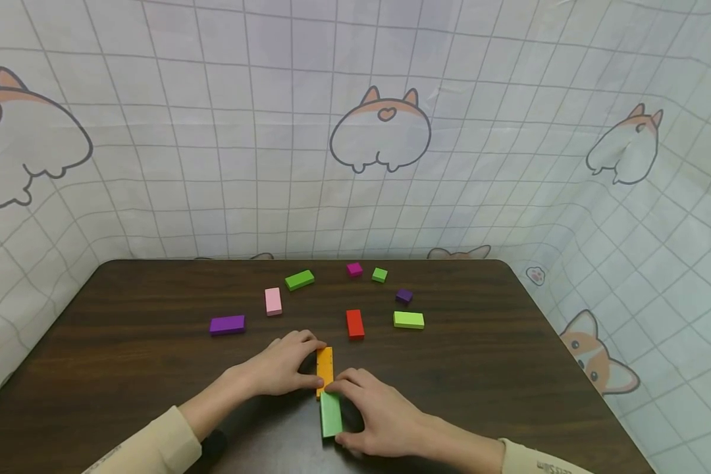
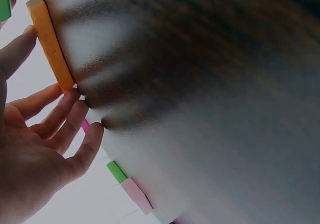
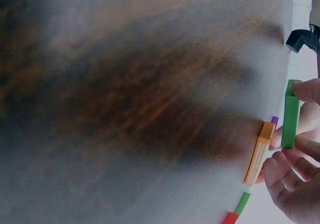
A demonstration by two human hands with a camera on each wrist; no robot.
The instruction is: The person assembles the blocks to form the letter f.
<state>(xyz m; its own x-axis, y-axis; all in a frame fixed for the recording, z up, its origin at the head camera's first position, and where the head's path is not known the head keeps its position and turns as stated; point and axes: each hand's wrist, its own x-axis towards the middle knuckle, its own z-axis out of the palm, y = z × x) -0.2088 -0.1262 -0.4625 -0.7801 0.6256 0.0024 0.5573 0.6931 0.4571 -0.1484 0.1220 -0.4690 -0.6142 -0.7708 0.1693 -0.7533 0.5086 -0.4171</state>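
Observation:
An orange block lies lengthwise on the dark table, its long side facing my left hand. That hand's thumb and index finger grip it at its two ends, while the other fingers spread down to the tabletop in the left wrist view. My right hand pinches a longish green block by its ends, between thumb and forefinger. In the head view the green block's far end meets the orange block's near end. From the right wrist, the green block appears raised beside the orange one.
Farther back on the table lie a red block, a lime block, a purple block, a pink block and a green block. Small magenta, green and dark purple cubes sit behind.

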